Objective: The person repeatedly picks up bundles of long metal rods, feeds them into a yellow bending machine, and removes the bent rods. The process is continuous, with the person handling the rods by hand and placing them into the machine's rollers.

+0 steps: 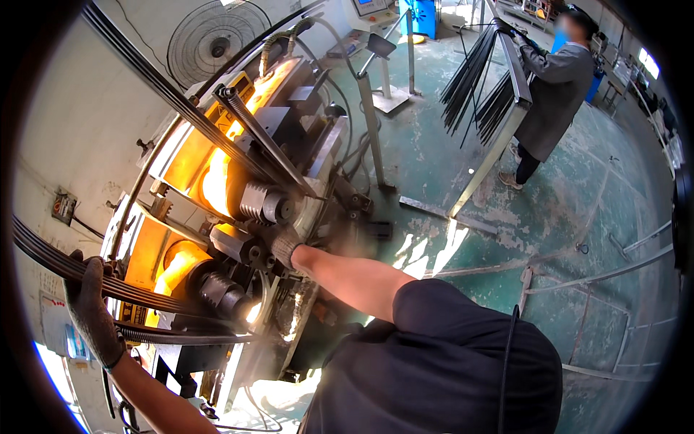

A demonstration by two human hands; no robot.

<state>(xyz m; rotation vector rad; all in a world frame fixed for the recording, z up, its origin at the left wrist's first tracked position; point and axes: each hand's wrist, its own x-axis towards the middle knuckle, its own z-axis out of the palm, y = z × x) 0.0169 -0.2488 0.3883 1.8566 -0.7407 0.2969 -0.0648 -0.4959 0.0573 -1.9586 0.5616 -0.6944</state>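
Note:
My left hand [94, 315], in a dark glove, is closed round a bundle of long black rods [43, 249] at the left. Those rods run rightward across the front of a yellow machine [141, 260]. My right hand [282, 242], also gloved, reaches in between the machine's two dark ridged rollers, the far roller [267, 204] and the near roller [220, 289]. It is at a dark metal block [233, 242]; its fingers are blurred and partly hidden, so I cannot tell what they hold.
A second bundle of black rods [163, 90] slants over the machine's far part. Behind stands a round fan [217, 47] by the wall. At the right, a person [560, 90] handles black rods [473, 79] hanging on a metal rack [481, 170]. A curved metal rail [600, 278] lies at far right.

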